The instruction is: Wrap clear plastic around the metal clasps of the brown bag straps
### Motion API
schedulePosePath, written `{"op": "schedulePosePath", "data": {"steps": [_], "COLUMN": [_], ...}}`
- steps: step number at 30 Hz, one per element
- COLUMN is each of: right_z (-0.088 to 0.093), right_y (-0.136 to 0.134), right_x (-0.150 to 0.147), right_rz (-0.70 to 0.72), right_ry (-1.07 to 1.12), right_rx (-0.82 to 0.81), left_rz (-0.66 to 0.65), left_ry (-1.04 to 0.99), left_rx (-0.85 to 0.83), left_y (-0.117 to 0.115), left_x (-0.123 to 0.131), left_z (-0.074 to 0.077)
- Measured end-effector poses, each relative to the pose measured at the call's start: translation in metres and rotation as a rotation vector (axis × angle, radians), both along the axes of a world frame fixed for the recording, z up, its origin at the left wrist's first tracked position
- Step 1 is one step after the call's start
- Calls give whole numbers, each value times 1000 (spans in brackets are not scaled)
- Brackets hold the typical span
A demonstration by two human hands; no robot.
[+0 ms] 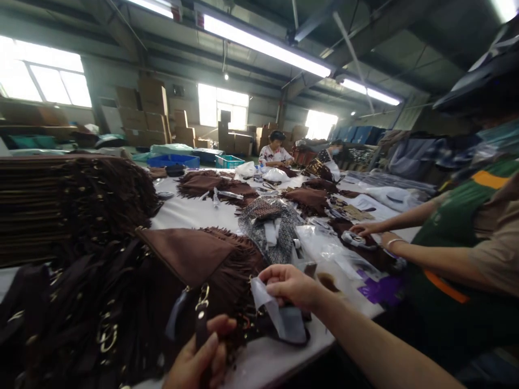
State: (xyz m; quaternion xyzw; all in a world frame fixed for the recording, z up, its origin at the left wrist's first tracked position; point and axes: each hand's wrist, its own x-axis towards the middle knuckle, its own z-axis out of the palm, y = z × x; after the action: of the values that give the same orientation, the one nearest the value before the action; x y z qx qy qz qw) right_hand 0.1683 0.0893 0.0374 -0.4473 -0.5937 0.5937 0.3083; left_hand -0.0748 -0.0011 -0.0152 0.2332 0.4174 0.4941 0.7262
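My left hand (200, 354) is closed around a dark brown strap (200, 323) that has a metal swivel clasp (202, 294) at its upper end. To the right, my right hand (287, 286) pinches a thin, translucent white sheet (265, 302) between thumb and fingers; its lower end hangs down over the table edge. Between and beyond my hands lies a brown fringed bag (188, 251) with a zipper along its edge. A small grey-blue tassel-like piece (176, 313) hangs beside the strap.
Brown fringed bags (36, 210) are stacked high at left, with straps and clasps (107, 335) spilling forward. A grey speckled cloth bundle (270, 224), clear plastic bags (328, 248) and a purple piece (379, 286) lie ahead. A co-worker in a green apron (458, 237) works close at right.
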Motion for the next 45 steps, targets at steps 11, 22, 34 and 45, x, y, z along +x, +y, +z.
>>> {"op": "schedulePosePath", "data": {"steps": [11, 22, 34, 45], "right_z": [-23, -52, -40, -34], "right_y": [-53, -75, -89, -85], "right_x": [-45, -60, -34, -53], "right_rz": [-170, -358, -167, -291], "right_ry": [135, 302, -94, 72], "right_rx": [-146, -294, 415, 110], "left_rz": [-147, -155, -86, -130], "left_ry": [68, 69, -98, 116], "left_rx": [39, 11, -203, -50], "left_y": [-9, -15, -7, -18], "left_x": [14, 24, 18, 18], "left_z": [16, 25, 33, 33]}}
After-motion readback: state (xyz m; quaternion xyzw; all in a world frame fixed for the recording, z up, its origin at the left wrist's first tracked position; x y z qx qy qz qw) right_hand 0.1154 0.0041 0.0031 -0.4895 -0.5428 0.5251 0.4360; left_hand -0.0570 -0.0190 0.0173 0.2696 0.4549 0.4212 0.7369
